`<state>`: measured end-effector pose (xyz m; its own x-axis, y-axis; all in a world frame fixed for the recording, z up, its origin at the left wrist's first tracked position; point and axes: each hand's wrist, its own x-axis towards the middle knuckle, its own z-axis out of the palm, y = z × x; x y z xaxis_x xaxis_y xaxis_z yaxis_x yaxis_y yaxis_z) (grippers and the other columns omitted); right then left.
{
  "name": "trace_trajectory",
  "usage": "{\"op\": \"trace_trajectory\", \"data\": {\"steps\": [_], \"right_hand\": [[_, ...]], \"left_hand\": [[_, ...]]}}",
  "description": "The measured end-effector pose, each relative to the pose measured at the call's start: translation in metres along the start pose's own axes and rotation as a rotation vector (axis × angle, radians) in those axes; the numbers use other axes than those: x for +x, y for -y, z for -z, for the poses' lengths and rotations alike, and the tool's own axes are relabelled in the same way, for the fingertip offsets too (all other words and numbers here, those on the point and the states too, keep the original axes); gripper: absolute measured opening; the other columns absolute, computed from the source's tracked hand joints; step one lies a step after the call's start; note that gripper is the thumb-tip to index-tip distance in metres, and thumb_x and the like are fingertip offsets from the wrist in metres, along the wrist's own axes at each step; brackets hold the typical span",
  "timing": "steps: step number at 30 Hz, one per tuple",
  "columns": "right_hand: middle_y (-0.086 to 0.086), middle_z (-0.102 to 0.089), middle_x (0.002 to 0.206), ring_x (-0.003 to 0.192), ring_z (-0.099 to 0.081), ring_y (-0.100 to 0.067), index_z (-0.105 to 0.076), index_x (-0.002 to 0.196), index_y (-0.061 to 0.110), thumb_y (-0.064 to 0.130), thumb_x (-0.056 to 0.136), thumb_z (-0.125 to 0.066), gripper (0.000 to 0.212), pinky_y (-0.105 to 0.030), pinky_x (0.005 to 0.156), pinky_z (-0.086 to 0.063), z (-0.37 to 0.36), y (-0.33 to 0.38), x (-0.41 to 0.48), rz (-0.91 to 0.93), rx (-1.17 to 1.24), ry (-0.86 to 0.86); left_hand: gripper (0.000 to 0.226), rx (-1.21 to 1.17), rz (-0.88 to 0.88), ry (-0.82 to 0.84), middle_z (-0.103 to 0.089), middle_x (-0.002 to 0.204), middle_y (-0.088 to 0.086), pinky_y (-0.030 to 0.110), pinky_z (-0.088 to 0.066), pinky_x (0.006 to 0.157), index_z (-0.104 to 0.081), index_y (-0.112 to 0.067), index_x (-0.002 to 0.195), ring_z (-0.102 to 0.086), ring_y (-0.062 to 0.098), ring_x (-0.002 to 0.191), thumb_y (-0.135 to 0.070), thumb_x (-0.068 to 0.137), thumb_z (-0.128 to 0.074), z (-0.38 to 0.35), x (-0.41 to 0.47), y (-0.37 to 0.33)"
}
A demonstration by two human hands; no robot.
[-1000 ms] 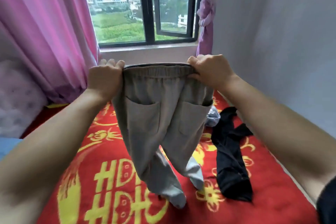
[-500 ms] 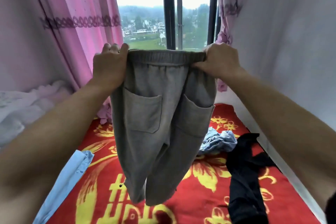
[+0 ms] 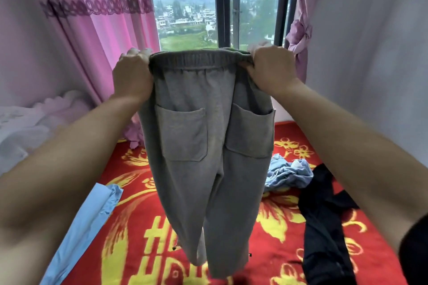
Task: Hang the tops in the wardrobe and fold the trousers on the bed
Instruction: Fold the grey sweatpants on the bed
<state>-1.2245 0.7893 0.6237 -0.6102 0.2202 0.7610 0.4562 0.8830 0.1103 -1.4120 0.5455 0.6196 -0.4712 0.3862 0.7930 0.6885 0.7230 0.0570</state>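
Observation:
I hold grey trousers (image 3: 208, 146) up in the air by the elastic waistband, pocket side facing me. My left hand (image 3: 133, 74) grips the waistband's left end and my right hand (image 3: 272, 69) grips its right end. Both legs hang straight down, their cuffs above the red bed cover (image 3: 273, 254). On the bed to the right lie a crumpled light-blue denim garment (image 3: 289, 173) and a black garment (image 3: 324, 227). A light-blue cloth (image 3: 85, 227) lies at the left.
Pink curtains (image 3: 92, 41) hang at the left and a tied-back one (image 3: 300, 37) at the right of the window (image 3: 222, 4). A white wall (image 3: 370, 53) runs along the bed's right side. White bedding (image 3: 23, 127) is piled at the left.
I lifted the trousers higher, so the legs came off the bed and now hang free. The view tilted up towards the window and the hands hardly moved in the last half second.

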Motion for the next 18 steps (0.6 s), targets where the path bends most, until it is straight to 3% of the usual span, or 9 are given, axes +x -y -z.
{"op": "trace_trajectory", "data": {"steps": [3, 10, 15, 18], "right_hand": [[-0.013, -0.060, 0.091, 0.072, -0.063, -0.032, -0.058, 0.094, 0.008, 0.031, 0.102, -0.051, 0.025, -0.032, 0.056, -0.030, -0.030, 0.009, 0.027, 0.020, -0.086, 0.007], [-0.016, -0.060, 0.096, 0.067, -0.061, -0.031, -0.059, 0.099, 0.006, 0.045, 0.104, -0.040, 0.044, -0.033, 0.053, -0.029, -0.064, 0.022, 0.080, 0.006, -0.198, -0.098], [-0.016, -0.059, 0.098, 0.074, -0.065, -0.035, -0.058, 0.106, 0.005, 0.021, 0.102, -0.051, 0.018, -0.034, 0.056, -0.039, -0.058, 0.027, 0.104, -0.048, -0.254, -0.155], [-0.015, -0.058, 0.092, 0.069, -0.064, -0.034, -0.058, 0.101, 0.006, 0.019, 0.100, -0.052, 0.015, -0.035, 0.057, -0.041, -0.055, 0.033, 0.090, -0.027, -0.238, -0.173]], "left_hand": [[0.038, -0.083, 0.061, 0.026, -0.060, 0.108, 0.027, 0.048, -0.045, 0.083, -0.062, -0.005, 0.119, -0.056, 0.044, 0.099, 0.002, 0.089, -0.041, -0.038, 0.021, 0.012], [0.044, -0.196, 0.097, -0.044, -0.056, 0.120, 0.024, 0.046, -0.043, 0.088, -0.058, -0.005, 0.128, -0.048, 0.042, 0.112, 0.007, 0.090, -0.040, -0.091, 0.073, 0.041], [0.044, -0.193, 0.026, -0.108, -0.054, 0.125, 0.021, 0.047, -0.042, 0.089, -0.055, -0.004, 0.131, -0.046, 0.038, 0.119, 0.002, 0.091, -0.040, -0.079, 0.093, 0.053], [0.042, -0.145, -0.013, -0.093, -0.054, 0.124, 0.021, 0.049, -0.043, 0.085, -0.054, -0.003, 0.132, -0.045, 0.038, 0.119, 0.001, 0.093, -0.041, -0.069, 0.076, 0.061]]}}
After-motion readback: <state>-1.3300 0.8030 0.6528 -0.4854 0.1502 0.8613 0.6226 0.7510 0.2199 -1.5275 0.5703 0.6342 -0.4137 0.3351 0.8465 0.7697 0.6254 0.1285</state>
